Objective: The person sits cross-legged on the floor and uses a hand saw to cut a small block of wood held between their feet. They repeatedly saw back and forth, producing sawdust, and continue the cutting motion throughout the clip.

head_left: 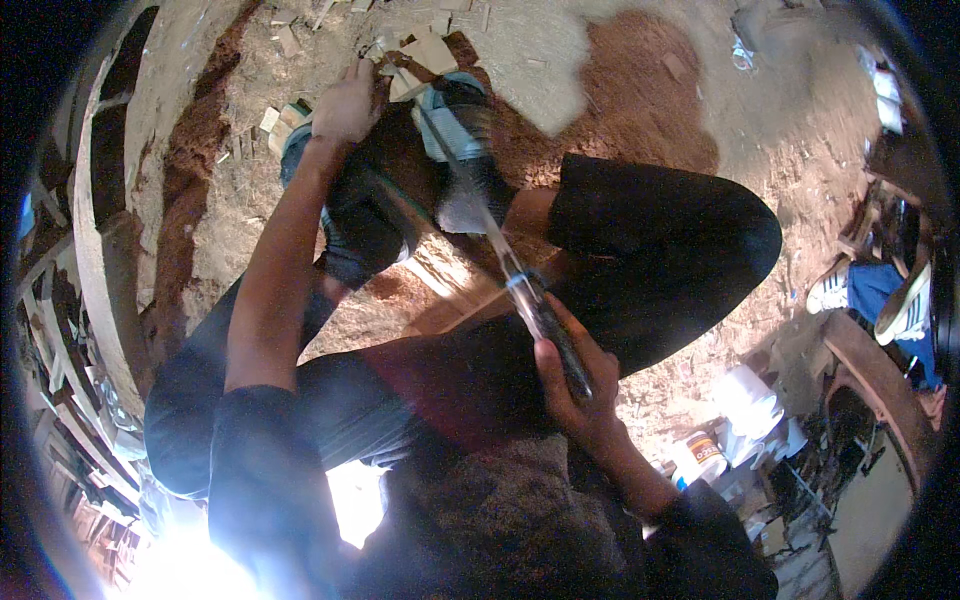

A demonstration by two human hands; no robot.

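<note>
Red-brown powder, probably sawdust [650, 90]: one broad spread on the bare ground [790, 200] beyond the seated person's bent leg. Long-bladed hand tool [495, 235], one, metal, straight and narrow, with a light-blue collar and dark handle; exact type uncertain, possibly a saw or a file. Location: slanting across the space between the legs, handle toward the body, far end among the wood pieces by the feet. Right hand [585, 390], one: fingers wrapped firmly round the handle. Left hand [347, 107], one: reaching out near the tool's far end, back uppermost; fingers curled, but whether they grip a piece or only steady it cannot be told. Small wood block [404, 85], one, pale, beside the toe of the right shoe [450, 130]; contact with the blade unclear. Wood offcuts [430, 52], several, loose just beyond that block; further wood pieces [285, 120] by the other foot. Condition of work: judged under way, since tool and hands are in position; the loose pieces and powder suggest that some cutting or shaping is done. Outstanding: the block by the shoe appears unfinished, though no cut line is legible; the number of pieces remaining cannot be established.
</note>
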